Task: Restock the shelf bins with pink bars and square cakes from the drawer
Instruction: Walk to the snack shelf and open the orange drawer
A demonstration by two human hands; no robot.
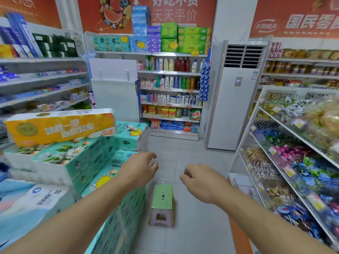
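Two bare hands out in front of me, both above the stool (pixel 162 204), which is my landmark. Left hand (pixel 139 168) hovers up-left of the stool, fingers loosely curled, relaxed, holding nothing. Right hand (pixel 199 180) hovers up-right of it, fingers also loosely bent with thumb near the forefinger, nothing between them.

Stool is small, moulded plastic, rectangular green top with a slot in the middle, pale lilac legs, standing upright on glossy pale floor tiles (pixel 194 226).

Left of the stool: stacked tissue packs (pixel 117 213), soft plastic wrap, mint green with flower prints and a yellow starburst sticker. Blocky shapes. On top of the pile further left, a long orange-yellow roll pack (pixel 58 126), shiny film.

Right of the stool: white metal wire-and-rail shelf rack (pixel 244 136) with tilted clear bins (pixel 286 182), full of small wrapped sweets, crinkly foil, blue, green, pink, brown. Pink wrapped pieces (pixel 293 153) sit in a middle bin, too blurred to say if they are the pink bars. Square cakes and the drawer: cannot tell from here.

Beyond the stool, far end: tall white boxy air conditioner (pixel 236 99) with a slatted grille, standing just right of a shelf of plastic bottles (pixel 170 82).
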